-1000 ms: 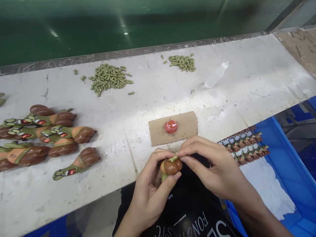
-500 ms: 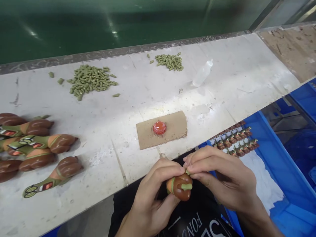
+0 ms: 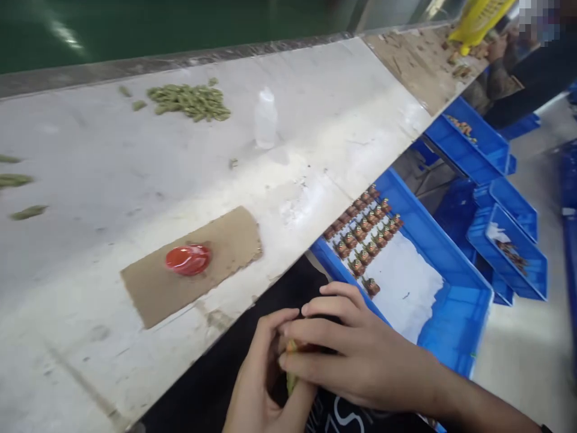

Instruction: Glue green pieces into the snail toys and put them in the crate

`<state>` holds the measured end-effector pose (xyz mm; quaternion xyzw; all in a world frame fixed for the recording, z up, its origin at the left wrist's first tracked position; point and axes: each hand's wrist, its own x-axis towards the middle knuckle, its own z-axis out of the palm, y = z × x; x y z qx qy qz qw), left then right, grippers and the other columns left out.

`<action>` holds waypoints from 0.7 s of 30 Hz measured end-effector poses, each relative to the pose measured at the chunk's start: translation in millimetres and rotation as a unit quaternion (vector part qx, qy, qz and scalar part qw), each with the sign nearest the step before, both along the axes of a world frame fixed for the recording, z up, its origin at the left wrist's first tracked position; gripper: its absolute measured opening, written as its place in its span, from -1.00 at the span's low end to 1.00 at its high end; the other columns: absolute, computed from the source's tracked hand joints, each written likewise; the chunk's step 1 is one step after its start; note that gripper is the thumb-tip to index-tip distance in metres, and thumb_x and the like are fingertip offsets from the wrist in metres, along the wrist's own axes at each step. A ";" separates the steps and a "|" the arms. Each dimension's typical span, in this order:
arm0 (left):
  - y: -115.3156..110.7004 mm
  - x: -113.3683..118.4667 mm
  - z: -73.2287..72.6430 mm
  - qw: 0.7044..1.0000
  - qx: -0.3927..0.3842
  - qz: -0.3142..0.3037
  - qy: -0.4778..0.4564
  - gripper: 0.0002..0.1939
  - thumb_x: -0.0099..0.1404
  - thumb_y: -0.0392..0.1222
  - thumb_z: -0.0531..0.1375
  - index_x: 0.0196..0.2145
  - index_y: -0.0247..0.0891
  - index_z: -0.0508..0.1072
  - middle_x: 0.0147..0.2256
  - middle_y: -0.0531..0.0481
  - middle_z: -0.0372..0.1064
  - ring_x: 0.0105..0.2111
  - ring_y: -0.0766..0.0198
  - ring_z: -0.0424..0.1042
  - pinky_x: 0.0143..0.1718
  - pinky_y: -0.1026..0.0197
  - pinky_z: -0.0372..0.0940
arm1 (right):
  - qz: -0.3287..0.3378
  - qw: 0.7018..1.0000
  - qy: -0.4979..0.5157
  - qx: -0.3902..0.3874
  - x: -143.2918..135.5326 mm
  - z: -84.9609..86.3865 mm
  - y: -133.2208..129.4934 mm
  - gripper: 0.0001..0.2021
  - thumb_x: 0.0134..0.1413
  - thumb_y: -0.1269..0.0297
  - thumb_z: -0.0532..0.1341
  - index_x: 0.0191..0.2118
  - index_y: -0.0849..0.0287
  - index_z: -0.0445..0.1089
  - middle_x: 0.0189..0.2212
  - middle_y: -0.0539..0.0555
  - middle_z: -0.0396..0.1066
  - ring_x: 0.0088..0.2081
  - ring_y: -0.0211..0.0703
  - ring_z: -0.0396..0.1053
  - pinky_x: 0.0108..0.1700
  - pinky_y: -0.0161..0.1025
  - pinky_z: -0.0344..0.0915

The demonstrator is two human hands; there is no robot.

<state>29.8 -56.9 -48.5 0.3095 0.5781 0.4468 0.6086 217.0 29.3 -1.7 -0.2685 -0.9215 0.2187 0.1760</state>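
Toy [image 3: 291,383] seems not yet done, left hand [image 3: 264,379] and right hand [image 3: 360,355] curled round it — rows of toys [image 3: 363,231] in bin [image 3: 466,307] seem finished; pieces [image 3: 192,101] lie unused.

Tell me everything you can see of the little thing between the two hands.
Little shows of the small piece: a green lower part, orange above it and a brownish strip beside that. It looks like plastic or rubber, though blurred. The left hand and right hand wrap around it, over black clothing; its pose is hidden.
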 end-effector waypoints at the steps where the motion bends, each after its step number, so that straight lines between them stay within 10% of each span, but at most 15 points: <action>1: 1.1 6.0 -3.1 1.000 -0.020 0.001 0.004 -0.57 0.56 0.19 0.42 0.23 0.01 0.54 0.06 -0.09 0.65 0.02 0.01 0.72 0.04 0.11 0.66 | -0.012 1.000 -0.008 -0.014 2.0 -4.7 -3.8 -0.78 0.72 0.42 0.20 0.18 0.07 0.59 0.14 0.01 0.71 0.23 -0.04 0.44 0.56 -0.01 0.08; 7: 13.9 22.3 -20.8 0.997 -0.043 -0.055 0.024 -0.44 0.56 0.27 0.40 0.31 -0.03 0.44 0.07 -0.14 0.62 -0.03 0.03 0.72 0.04 0.06 0.64 | -0.180 0.976 0.006 -0.123 46.7 -43.1 -14.1 -0.77 0.43 0.36 0.38 0.12 0.05 0.66 -0.01 0.11 0.64 0.03 0.04 0.53 0.22 0.07 0.41; 13: 21.4 16.0 -38.2 0.995 -0.028 -0.060 0.074 -0.43 0.57 0.37 0.33 0.28 -0.04 0.45 0.02 -0.12 0.58 -0.17 0.08 0.64 -0.17 0.07 0.55 | -0.510 0.842 -0.030 -0.174 172.0 -111.9 -9.9 -0.78 0.43 0.22 0.33 0.05 0.16 0.64 -0.09 0.17 0.59 -0.14 0.04 0.58 -0.02 0.04 0.60; 21: 19.7 18.4 -50.9 0.991 -0.017 -0.066 0.119 -0.40 0.57 0.42 0.29 0.29 -0.02 0.45 -0.10 -0.01 0.49 -0.29 0.14 0.52 -0.20 0.07 0.46 | -0.548 0.791 -0.140 -0.233 231.5 -181.9 -13.5 -0.75 0.57 0.12 0.45 0.08 0.19 0.60 0.03 0.13 0.62 -0.01 0.01 0.63 0.10 0.05 0.65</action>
